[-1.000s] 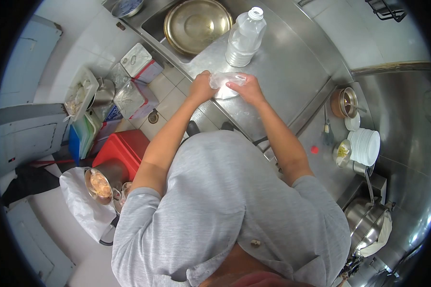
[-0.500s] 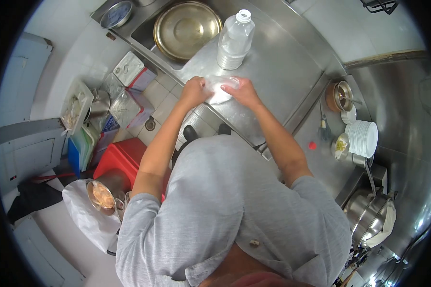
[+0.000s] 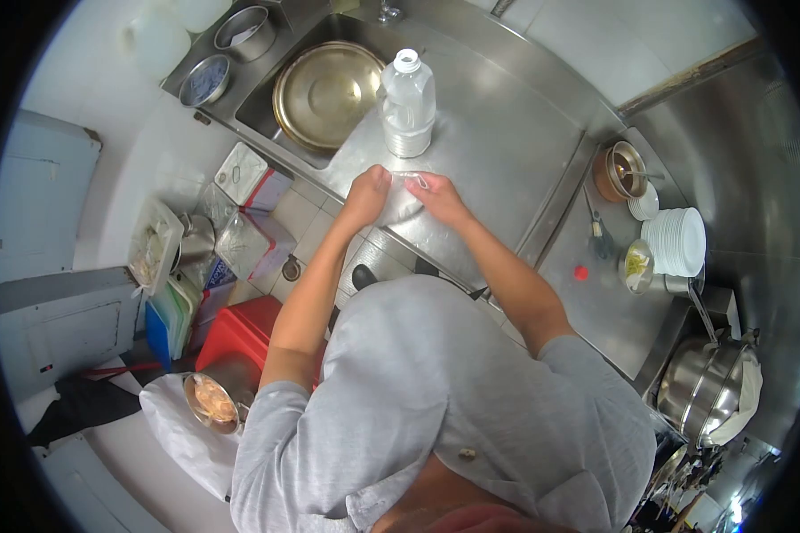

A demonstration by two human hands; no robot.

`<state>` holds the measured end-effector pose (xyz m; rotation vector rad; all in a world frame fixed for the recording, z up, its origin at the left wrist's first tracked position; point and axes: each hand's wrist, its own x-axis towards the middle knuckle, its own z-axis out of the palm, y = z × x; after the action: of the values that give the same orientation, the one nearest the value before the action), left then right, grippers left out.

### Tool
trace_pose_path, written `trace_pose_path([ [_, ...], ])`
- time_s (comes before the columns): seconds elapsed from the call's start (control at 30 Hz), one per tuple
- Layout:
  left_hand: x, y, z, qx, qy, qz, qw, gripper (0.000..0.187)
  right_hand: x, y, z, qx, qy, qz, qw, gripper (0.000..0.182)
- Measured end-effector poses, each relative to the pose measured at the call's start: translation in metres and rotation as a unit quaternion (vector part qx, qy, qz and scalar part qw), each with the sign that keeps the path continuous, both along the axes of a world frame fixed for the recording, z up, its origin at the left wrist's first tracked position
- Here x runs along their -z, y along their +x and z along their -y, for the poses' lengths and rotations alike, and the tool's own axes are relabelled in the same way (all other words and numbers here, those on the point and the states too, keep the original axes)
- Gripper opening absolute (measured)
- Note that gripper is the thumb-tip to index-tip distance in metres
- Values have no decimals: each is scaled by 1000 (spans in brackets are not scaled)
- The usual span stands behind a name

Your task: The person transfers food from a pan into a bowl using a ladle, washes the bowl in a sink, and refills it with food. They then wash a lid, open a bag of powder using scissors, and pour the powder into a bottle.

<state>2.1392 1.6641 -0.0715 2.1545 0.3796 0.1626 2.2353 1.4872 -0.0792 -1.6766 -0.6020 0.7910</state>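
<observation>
A clear plastic bag [image 3: 403, 206] is stretched between my two hands at the front edge of the steel counter [image 3: 498, 133]. My left hand [image 3: 367, 195] grips its left side, and the fingers of my right hand [image 3: 437, 197] pinch its top right edge. The bag hangs down below my fingers; whatever is inside it is hard to make out. Just beyond my hands stands an uncapped clear plastic bottle [image 3: 408, 107], upright on the counter and apart from the bag.
Left of the bottle, a sink holds a large round metal lid [image 3: 327, 93]. Two metal bowls [image 3: 244, 34] sit at the upper left. Stacked white plates [image 3: 676, 242], a red round object [image 3: 581, 273] and a pot [image 3: 698, 386] are on the right. A red stool [image 3: 240, 338] stands lower left.
The bag's top edge is now drawn flat between my hands, where it was bunched and puffed before. The view has shifted, so the counter and bottle appear lower in it.
</observation>
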Motion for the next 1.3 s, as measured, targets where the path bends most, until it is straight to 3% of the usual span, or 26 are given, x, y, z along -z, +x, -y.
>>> trace_pose_path([
  [0.17, -86, -20, -1, 17, -161, -22, 987, 24, -25, -19, -2, 5, 186, -167, 968, 48],
  [0.2, -100, -24, -6, 16, -192, -18, 981, 24, -30, -20, -3, -21, 228, -207, 951, 66],
  [0.23, -116, -26, -11, 16, -224, -16, 974, 24, -54, -23, -9, -54, 283, -191, 939, 84],
  [0.33, -170, -28, -13, 30, -360, 39, 932, 20, -88, -33, -26, -60, 301, -158, 938, 95],
  [0.47, -227, -12, -26, 66, -308, 98, 944, 19, -132, -37, -51, -73, 389, -208, 895, 94],
  [0.57, -260, 5, -39, 56, -225, 69, 970, 23, -156, -37, -66, -77, 410, -277, 866, 83],
  [0.77, -303, 41, -40, 32, 90, 32, 995, 31, -188, -39, -87, -37, 427, -350, 833, 70],
  [0.9, -311, 62, -45, 54, 83, -27, 995, 38, -200, -42, -97, 31, 474, -352, 806, 59],
  [1.0, -321, 71, -42, 69, 127, -74, 987, 41, -198, -40, -102, 37, 479, -382, 789, 58],
  [1.1, -309, 85, -53, 134, 211, 6, 968, 41, -198, -39, -104, 46, 486, -389, 781, 56],
  [1.2, -314, 102, -55, 217, 327, -2, 920, 37, -199, -37, -107, 56, 489, -401, 772, 57],
  [1.3, -325, 117, -46, 220, 344, -65, 911, 31, -198, -35, -111, 69, 484, -423, 763, 56],
])
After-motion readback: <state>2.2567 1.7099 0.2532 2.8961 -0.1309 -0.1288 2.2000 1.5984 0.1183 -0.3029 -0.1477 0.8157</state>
